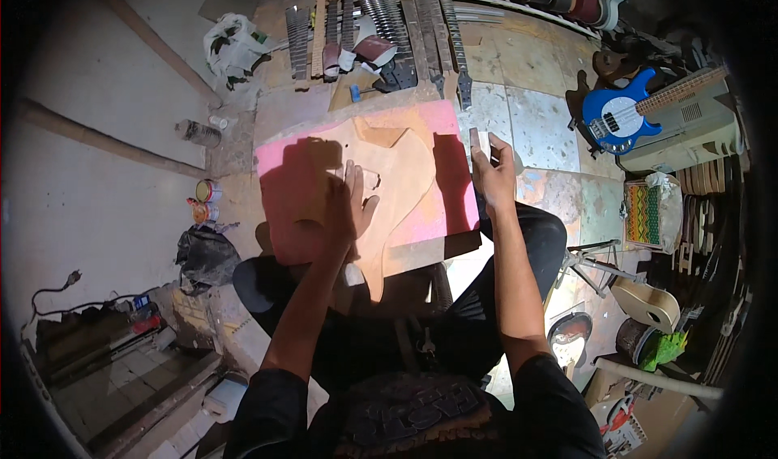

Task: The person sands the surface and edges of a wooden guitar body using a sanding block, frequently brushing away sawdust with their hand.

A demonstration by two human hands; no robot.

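An unpainted wooden guitar body (409, 179) with a cutout in its middle lies on a pink-topped board (442, 123) over my lap. My left hand (352, 204) rests flat on the wood beside the cutout, fingers stretched out. Off the board's right edge, my right hand (496, 179) is raised and apart from the guitar body. Between its thumb and fingers it grips a small pale flat block (476, 141), whose exact kind I cannot make out. A small whitish block (354, 275) sits by the board's near edge. Dark shadows of my arms fall across the pink surface.
Guitar necks and fretboards (389, 13) lie on the tiled floor beyond the board. A blue bass guitar (624, 115) leans at the right, above a patterned box (643, 214). Tins (207, 192), a bottle (197, 132) and a black plastic bag (204, 256) stand at the left.
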